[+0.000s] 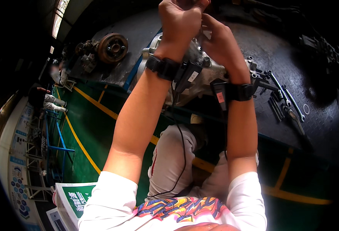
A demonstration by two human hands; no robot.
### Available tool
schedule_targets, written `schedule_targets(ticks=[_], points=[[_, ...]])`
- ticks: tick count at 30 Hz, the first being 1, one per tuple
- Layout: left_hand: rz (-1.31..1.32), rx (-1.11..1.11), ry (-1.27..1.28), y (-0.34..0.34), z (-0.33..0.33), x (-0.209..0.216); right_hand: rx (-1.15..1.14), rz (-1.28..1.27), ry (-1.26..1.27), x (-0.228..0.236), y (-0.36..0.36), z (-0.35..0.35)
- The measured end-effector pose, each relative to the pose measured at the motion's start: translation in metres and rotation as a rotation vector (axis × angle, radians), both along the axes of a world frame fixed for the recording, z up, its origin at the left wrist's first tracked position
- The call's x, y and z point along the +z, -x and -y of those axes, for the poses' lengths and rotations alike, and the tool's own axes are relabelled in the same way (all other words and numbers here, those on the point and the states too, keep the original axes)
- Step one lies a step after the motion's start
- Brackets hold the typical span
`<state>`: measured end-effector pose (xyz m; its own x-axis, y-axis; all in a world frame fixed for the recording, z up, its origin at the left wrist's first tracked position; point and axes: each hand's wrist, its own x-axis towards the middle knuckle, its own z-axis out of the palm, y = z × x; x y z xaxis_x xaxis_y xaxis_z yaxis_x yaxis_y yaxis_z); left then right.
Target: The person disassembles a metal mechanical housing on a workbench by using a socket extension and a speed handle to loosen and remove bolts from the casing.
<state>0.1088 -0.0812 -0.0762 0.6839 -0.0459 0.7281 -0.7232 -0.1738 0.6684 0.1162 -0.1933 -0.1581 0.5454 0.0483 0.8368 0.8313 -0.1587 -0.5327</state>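
Both my arms reach forward over a silvery metal housing [212,73], which looks like a gearbox casing, on the dark workbench [254,34]. My left hand [181,25] is at the top edge of the view, its fingers curled and partly cut off. Close beside it and slightly lower, my right hand [221,40] has its fingers bent inward toward the left one. Whatever the fingers grip is hidden by the hands and the dark upper edge. Black straps with small boxes sit on both wrists, with a cable hanging between them.
To the right lie combination wrenches [294,102], sockets and a ratchet [292,115], plus a thin ring [306,109]. A rusty brake drum [113,48] rests at the far left of the bench. Two people are beyond the bench on the left, near a blue frame [60,148].
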Motion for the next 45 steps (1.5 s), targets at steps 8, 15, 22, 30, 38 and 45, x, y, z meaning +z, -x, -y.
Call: schedule_targets(ticks=[8, 15, 22, 30, 38, 45], points=[[-0.147, 0.008, 0.132, 0.008, 0.016, 0.001, -0.119, -0.100, 0.076, -0.001, 0.007, -0.004], [0.167, -0.209, -0.087, -0.001, 0.002, -0.003, -0.006, -0.141, 0.074, 0.004, 0.008, 0.000], [-0.146, -0.148, 0.101, 0.017, 0.007, 0.009, 0.130, -0.293, 0.025, -0.006, 0.001, 0.005], [0.041, -0.250, 0.378, 0.013, 0.005, 0.005, -0.098, -0.232, 0.265, -0.021, -0.008, 0.004], [0.099, -0.020, 0.467, 0.022, -0.001, 0.012, -0.144, -0.396, 0.273, -0.002, 0.010, 0.004], [0.121, 0.045, 0.553, 0.019, 0.002, 0.013, -0.017, -0.196, 0.158, -0.003, 0.007, 0.002]])
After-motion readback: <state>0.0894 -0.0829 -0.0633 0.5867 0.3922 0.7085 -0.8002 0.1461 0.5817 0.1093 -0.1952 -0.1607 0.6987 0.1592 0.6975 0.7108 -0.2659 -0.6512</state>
